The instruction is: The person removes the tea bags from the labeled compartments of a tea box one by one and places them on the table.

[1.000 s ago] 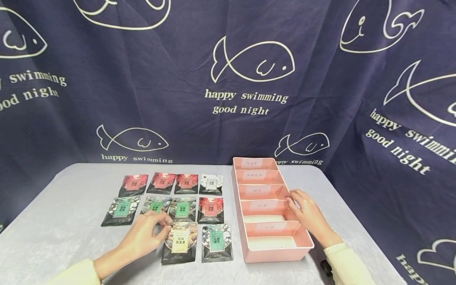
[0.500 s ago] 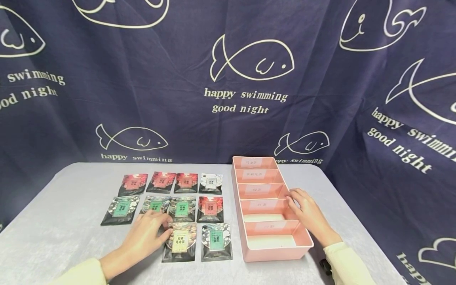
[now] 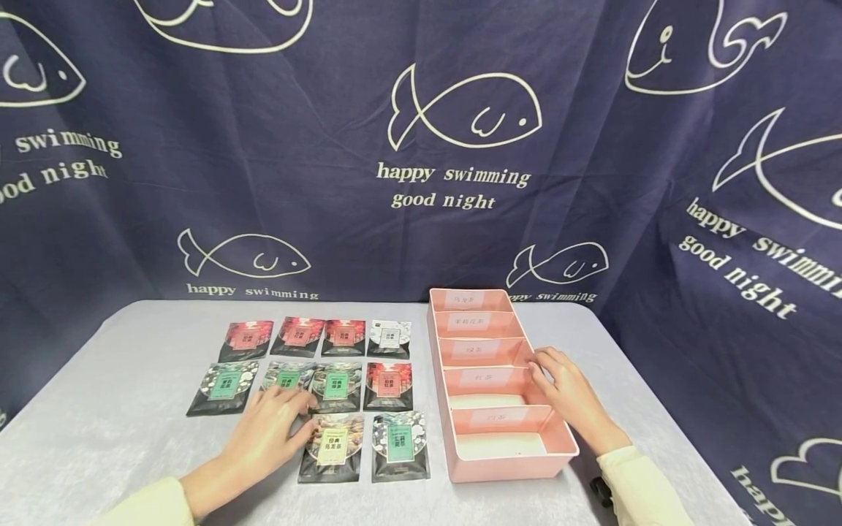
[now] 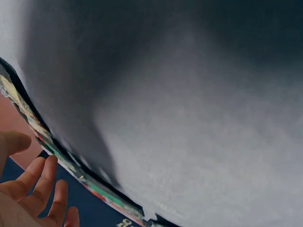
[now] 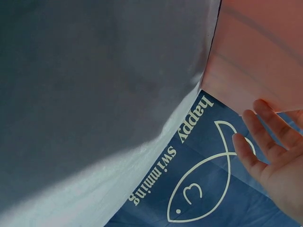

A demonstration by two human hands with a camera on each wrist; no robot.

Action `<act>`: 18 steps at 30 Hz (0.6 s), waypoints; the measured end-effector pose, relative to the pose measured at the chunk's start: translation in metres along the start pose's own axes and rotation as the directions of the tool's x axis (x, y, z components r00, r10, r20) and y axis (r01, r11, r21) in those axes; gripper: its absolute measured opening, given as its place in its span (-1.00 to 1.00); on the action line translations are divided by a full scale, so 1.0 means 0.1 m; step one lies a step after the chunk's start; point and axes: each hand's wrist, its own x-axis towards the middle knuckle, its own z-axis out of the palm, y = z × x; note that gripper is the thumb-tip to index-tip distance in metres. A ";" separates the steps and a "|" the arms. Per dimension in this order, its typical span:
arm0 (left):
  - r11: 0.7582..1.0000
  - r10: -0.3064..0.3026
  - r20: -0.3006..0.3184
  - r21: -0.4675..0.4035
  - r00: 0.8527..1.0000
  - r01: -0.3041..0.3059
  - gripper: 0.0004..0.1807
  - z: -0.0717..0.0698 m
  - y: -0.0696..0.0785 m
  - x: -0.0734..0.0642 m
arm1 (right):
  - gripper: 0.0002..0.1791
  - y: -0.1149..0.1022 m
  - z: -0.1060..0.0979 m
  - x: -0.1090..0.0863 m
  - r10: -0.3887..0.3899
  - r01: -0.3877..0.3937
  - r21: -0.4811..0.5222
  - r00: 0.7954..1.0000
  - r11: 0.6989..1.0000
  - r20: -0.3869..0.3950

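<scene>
Several tea packets lie flat in three rows. My left hand [image 3: 272, 427] is over a green-labelled packet [image 3: 287, 378], partly covering it. Its loosely bent fingers reach beside another green-labelled packet [image 3: 337, 387], and the thumb is close to the yellow-labelled packet [image 3: 331, 447]. In the left wrist view the thumb and fingers stand apart with nothing seen between them. My right hand [image 3: 569, 391] holds the right rim of a pink divided box [image 3: 513, 469], thumb tip over the rim and fingers outside. The right wrist view shows its fingertips [image 5: 259, 105] at the box wall.
Several red-labelled packets [image 3: 248, 341] and a white-labelled one [image 3: 389, 340] lie farther back. A green-labelled packet [image 3: 400, 446] is between the yellow-labelled one and the box. Paper labels [image 3: 490, 378] mark the compartments. A dark printed cloth [image 3: 368, 241] hangs behind the table.
My left thumb and fingertips have parted at the yellow-labelled packet's top edge, and the fingers have shifted slightly left. The right hand and the box have stayed in place.
</scene>
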 end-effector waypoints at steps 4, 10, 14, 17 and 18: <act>0.998 0.047 -0.036 0.040 0.998 -0.046 -0.74 -0.04 -0.01 0.02 | -0.88 0.02 0.00 0.02 -0.037 0.037 -0.021 0.999 0.999 -0.009; 0.994 0.085 -0.060 0.070 0.995 -0.081 -0.72 -0.12 -0.05 0.08 | -0.87 0.04 -0.01 0.06 -0.088 0.086 -0.103 0.996 0.991 -0.012; 0.992 0.093 -0.099 0.093 0.991 -0.084 -0.68 -0.19 -0.12 0.10 | -0.78 0.04 -0.05 0.07 -0.067 0.067 -0.099 0.998 0.993 0.004; 0.993 0.083 -0.119 0.098 0.989 -0.071 -0.63 -0.27 -0.20 0.10 | -0.69 0.04 -0.10 0.07 -0.049 0.049 -0.090 0.999 0.995 0.005; 0.993 0.075 -0.123 0.102 0.990 -0.063 -0.60 -0.29 -0.23 0.10 | -0.66 0.05 -0.12 0.07 -0.046 0.046 -0.088 0.999 0.995 0.001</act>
